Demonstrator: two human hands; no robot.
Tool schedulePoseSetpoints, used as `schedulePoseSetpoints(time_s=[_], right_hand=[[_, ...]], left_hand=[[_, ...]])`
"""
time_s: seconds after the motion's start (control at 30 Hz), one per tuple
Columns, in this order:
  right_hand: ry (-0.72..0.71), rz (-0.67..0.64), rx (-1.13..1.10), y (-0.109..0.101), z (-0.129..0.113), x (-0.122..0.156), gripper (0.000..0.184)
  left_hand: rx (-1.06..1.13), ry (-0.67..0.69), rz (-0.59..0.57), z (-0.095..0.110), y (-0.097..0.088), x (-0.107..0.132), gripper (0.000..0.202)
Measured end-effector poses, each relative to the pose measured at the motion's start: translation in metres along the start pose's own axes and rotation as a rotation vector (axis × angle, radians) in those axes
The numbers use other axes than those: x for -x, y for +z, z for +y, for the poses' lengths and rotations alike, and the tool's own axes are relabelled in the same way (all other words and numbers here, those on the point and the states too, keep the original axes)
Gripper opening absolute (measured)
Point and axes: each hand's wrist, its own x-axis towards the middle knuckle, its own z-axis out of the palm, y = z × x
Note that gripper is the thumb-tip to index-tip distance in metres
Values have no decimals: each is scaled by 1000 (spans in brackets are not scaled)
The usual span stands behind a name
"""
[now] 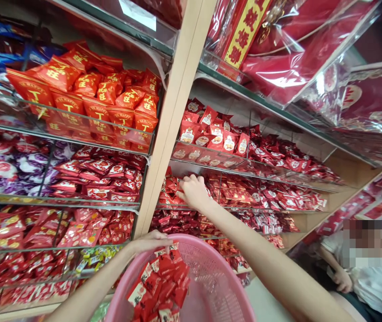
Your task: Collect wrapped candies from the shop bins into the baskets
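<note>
Round pink plastic basket [214,281], perforated sides, smooth thick rim. Inside its left half: heap of small flat red packets with cream ends, dark characters [159,288], piled at mixed angles. Left hand [153,242] across basket's far-left rim, grip can't tell. Right hand [194,190] beyond basket, fingers bent at shelved glossy red wrapped sweets [170,185]; hold can't tell.

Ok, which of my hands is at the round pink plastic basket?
Your left hand, at the basket's rim; your right hand is higher, at shelved glossy red packets.
</note>
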Motion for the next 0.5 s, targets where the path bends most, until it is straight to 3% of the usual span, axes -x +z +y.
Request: schedulePoseSetpoints(time_s=[0.1,0.2,0.5], right_hand=[[118,-224,170,17,-7,-35,51],[199,-388,208,34,-13,-48,67],[212,-418,110,45,-8,-44,76]], left_hand=[[-4,-3,-15,1,0,0,45],[-9,-5,-20,3,0,1,45],[-17,-25,-4,1,0,0,44]])
